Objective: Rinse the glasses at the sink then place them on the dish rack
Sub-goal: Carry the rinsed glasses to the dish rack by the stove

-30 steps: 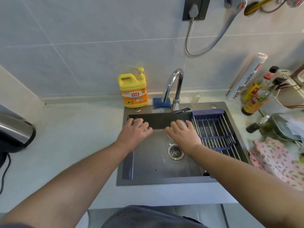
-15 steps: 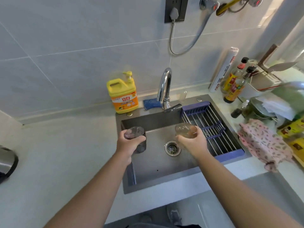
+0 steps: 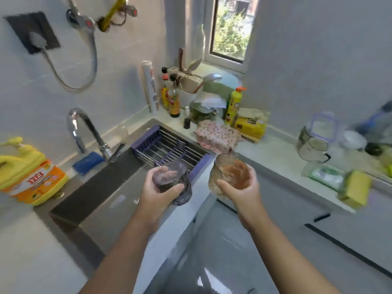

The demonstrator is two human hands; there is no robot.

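My left hand (image 3: 156, 193) grips a purple-tinted glass (image 3: 172, 183), held upright above the right part of the dark sink (image 3: 95, 194). My right hand (image 3: 241, 192) grips a clear amber-tinted glass (image 3: 230, 172), held in the air past the sink's right front corner, over the counter edge. The two glasses are apart. The purple-framed dish rack (image 3: 169, 147) with metal bars spans the sink's right end, just behind the purple glass; nothing stands on it. The chrome faucet (image 3: 84, 128) rises at the sink's back; no water shows.
A yellow dish-soap bottle (image 3: 27, 172) and blue sponge (image 3: 88, 162) sit behind the sink at left. A pink floral cloth (image 3: 216, 134), sauce bottles (image 3: 172, 96) and a yellow box (image 3: 251, 124) crowd the corner. Jars (image 3: 314, 143) and a yellow sponge (image 3: 356, 187) lie on the right counter.
Both hands lifted the glasses out of the sink basin and carried them up and to the right. The view has swung right, now showing the corner, window and right counter.
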